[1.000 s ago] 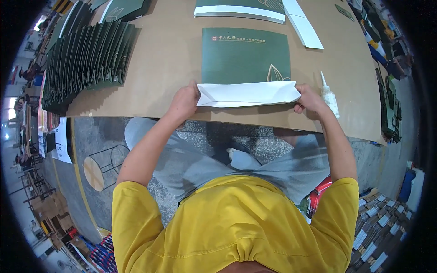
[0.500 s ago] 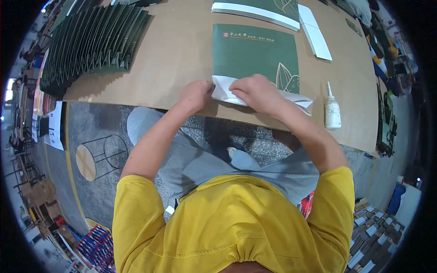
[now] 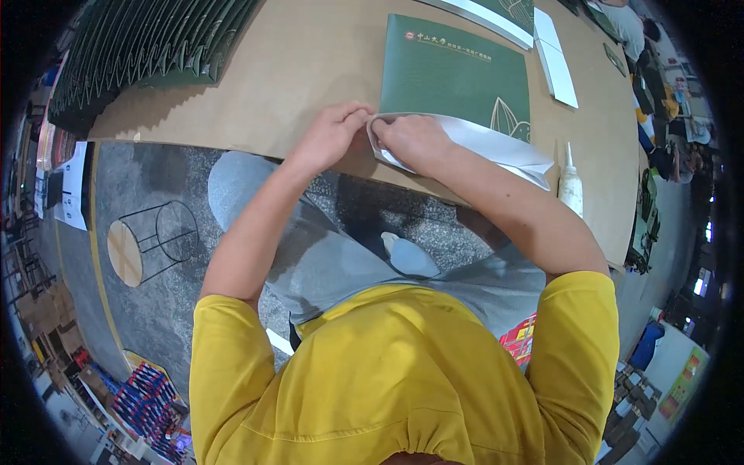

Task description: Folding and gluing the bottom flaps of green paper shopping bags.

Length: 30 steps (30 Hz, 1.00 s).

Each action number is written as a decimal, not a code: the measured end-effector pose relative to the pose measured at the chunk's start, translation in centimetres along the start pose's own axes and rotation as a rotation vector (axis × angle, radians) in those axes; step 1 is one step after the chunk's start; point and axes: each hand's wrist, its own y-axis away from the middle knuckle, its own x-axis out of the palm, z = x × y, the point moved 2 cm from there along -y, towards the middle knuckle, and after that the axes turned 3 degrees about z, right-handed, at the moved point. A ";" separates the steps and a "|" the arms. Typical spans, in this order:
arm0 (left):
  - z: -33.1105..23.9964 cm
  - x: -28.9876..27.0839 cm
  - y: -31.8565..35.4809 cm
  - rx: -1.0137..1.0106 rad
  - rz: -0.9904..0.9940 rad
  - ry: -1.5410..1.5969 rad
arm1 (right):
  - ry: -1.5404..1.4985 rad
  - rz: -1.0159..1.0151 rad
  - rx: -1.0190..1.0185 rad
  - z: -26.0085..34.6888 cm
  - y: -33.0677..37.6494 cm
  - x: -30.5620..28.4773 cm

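Note:
A green paper bag [image 3: 453, 81] with pale gold line art lies flat at the table's near edge. Its near end is opened out, showing the white inside [image 3: 484, 146]. My left hand [image 3: 339, 132] is closed at the left corner of that end, thumb and fingers pinched on the paper's edge. My right hand [image 3: 415, 142] reaches into the white fold at the same corner, fingers curled against the paper and fingertips partly hidden. To the right of the bag stands a white glue bottle [image 3: 571, 192] with a pointed nozzle, close by my right forearm.
Folded green bags [image 3: 147, 46] stand in a row at the far left of the brown table [image 3: 287, 74]. Beyond the bag lie more green pieces with a white edge [image 3: 484, 23] and white card strips [image 3: 555, 66]. A round stool [image 3: 126, 252] lies tipped on the floor at left.
My right hand has moved left into the corner of the white fold, which stands more open. My left hand stays at the corner. The whole view has shifted slightly.

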 end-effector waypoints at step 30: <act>-1.9 4.9 1.7 0.420 -0.189 -1.036 | -1.402 -0.643 0.845 -8.9 22.4 3.4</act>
